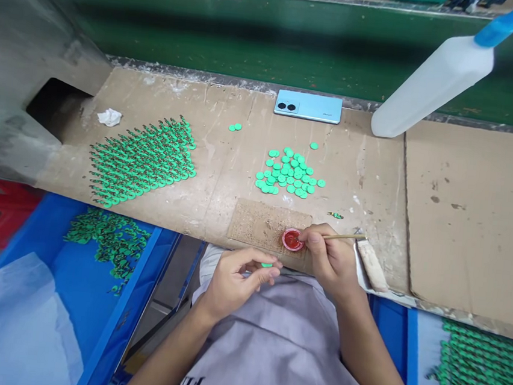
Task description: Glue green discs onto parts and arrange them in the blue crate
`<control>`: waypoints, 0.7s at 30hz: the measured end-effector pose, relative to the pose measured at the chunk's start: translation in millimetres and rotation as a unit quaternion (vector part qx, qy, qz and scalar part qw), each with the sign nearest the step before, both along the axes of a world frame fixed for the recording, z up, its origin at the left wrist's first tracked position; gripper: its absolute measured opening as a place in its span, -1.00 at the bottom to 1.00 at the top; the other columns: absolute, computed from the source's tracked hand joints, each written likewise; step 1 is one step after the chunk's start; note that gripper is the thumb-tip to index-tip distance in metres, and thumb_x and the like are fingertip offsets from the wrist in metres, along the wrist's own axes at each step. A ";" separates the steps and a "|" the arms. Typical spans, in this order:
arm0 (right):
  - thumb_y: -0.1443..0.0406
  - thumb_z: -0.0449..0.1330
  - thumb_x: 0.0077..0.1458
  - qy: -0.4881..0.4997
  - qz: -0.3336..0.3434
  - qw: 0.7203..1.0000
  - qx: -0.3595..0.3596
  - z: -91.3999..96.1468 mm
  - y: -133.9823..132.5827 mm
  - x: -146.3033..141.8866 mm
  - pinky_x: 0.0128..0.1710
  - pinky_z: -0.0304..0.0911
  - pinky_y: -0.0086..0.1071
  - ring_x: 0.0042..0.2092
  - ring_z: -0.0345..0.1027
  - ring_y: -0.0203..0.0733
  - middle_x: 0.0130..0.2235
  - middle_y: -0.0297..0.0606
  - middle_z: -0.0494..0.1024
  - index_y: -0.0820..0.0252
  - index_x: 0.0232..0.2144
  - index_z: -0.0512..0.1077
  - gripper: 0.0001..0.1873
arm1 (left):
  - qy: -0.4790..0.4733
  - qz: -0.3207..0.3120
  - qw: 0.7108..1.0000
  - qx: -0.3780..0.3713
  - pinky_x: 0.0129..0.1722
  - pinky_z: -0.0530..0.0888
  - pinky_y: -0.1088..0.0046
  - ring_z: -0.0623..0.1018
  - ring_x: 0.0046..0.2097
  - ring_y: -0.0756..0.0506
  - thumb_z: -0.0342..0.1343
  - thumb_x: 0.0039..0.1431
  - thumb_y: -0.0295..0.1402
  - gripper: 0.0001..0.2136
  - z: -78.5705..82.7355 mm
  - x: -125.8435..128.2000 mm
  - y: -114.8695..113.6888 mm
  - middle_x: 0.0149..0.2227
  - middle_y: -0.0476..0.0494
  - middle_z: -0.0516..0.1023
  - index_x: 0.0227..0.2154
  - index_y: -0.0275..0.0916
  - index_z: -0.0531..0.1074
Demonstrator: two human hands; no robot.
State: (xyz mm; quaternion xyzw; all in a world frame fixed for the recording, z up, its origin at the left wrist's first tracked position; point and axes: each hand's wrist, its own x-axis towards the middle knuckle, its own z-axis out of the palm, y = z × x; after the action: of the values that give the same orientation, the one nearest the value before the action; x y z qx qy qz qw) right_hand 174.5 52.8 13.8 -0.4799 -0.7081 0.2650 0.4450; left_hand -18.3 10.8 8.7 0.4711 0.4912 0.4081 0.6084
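At the near edge of the bench [221, 183], the right hand [329, 257] is pinching a thin stick [345, 237] between thumb and fingers, directing its tip into a small cup [283, 242] of red material [292, 238]. The cup is sitting on the right part of a brown pad [253, 222]. The left hand [243, 276] is pinching a green disc [266, 265] between thumb and fingertips, left of the cup and nearer the body. Loose discs [291, 174] are lying beyond the pad.

Judging by this arrangement, the right hand is loading the stick tip; the next move is probably calling for a small, controlled dab onto the held disc, with a steady left pinch.

Both forearms are angling inward from the body. The left fingers are pointing rightward; the right fingers are curling around the stick, whose free end is extending rightward, nearly level.
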 end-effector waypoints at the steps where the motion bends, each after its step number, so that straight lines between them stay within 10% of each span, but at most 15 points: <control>1: 0.26 -0.01 0.38 -0.002 0.004 1.000 0.001 0.6 0.7 -0.5 -0.49 0.33 -0.44 -0.46 0.46 -0.28 -0.46 -0.30 0.57 0.12 -0.46 0.42 -0.64 | -0.001 -0.001 1.000 -0.001 -0.59 0.51 0.57 0.64 -0.47 -0.03 0.28 0.14 -0.29 -0.87 0.1 0.1 0.2 -0.29 -0.19 0.71 -0.32 -0.25 0.57; 21: 0.26 -0.03 0.38 -0.035 0.021 0.999 0.000 -1.4 2.9 -2.1 -0.52 0.33 -0.43 -0.49 0.45 -0.25 -0.50 -0.27 0.56 0.10 -0.54 0.39 -0.57 | -0.033 -0.033 0.997 -0.054 -0.48 0.53 0.55 0.63 -0.38 -0.03 0.24 0.18 -0.25 -0.68 2.4 -4.9 4.3 -0.20 -0.25 0.69 -0.05 -0.28 0.55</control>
State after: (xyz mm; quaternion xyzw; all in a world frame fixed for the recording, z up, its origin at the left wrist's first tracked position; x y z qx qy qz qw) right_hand 172.3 55.7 12.4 -0.4735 -0.7333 0.2575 0.4145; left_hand -23.2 15.1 11.2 0.4401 0.4764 0.3760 0.6618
